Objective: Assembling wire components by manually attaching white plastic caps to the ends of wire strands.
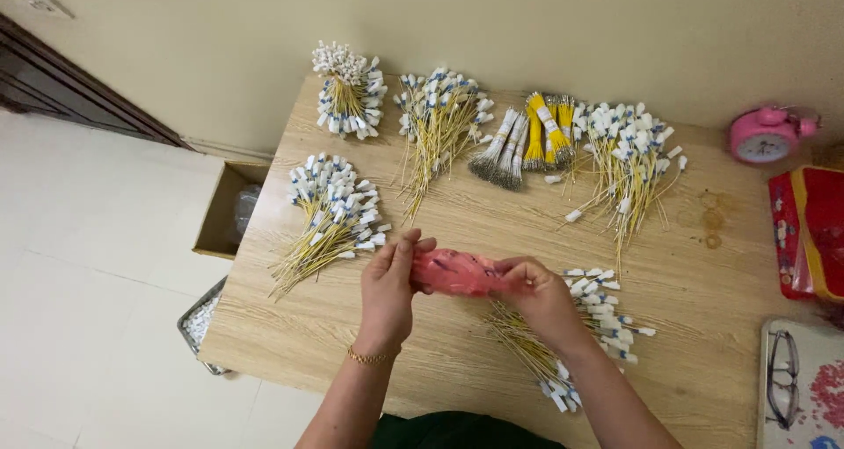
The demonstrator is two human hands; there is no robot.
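We pinch a crumpled pink plastic bag (457, 271) between both hands at the frame's centre: our left hand (391, 286) grips one end, our right hand (538, 292) the other, above a bundle of yellow tagged wires (576, 343).

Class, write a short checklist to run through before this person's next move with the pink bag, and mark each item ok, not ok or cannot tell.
1. Both hands on the pink bag: ok. The left hand grips its left end and the right hand its right end.
2. Bag lifted off the wooden table: cannot tell.
3. Bag's contents: cannot tell; nothing shows through.
4. Nearest bundle of yellow wires within reach: ok; it lies under the right wrist.
5. The other wire bundles kept apart: ok; each is a separate pile.
6. Pink alarm clock out of the way: ok; it stands at the far right corner.
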